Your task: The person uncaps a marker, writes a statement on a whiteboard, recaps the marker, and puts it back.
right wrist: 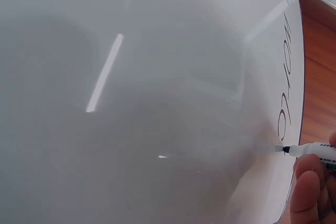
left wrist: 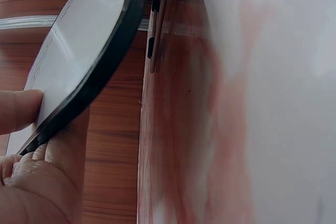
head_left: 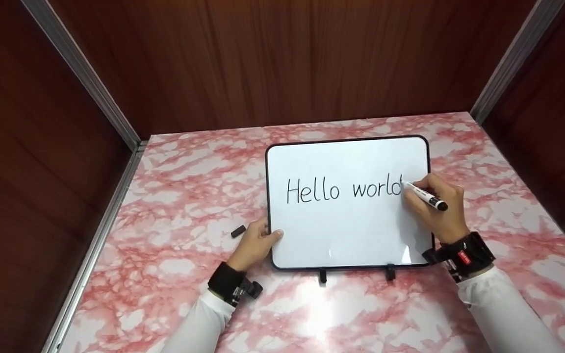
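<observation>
A whiteboard [head_left: 346,230] with a black frame stands propped on the table, "Hello world" written across it in black. My left hand [head_left: 257,242] grips its lower left edge, thumb on the white face and fingers behind, as the left wrist view also shows at the frame [left wrist: 100,74]. In my right hand [head_left: 440,208] a white marker [head_left: 427,196] with a black end is pinched. The marker's black tip [right wrist: 286,149] is at the board's surface, by the last letter "d". Just left of my left hand lies a black marker cap [head_left: 238,231].
Two black stand feet [head_left: 322,275] jut out under the board's lower edge. The table [head_left: 189,196] has a red and white marbled top. Dark wooden panels [head_left: 287,59] with metal corner strips rise at the back and both sides.
</observation>
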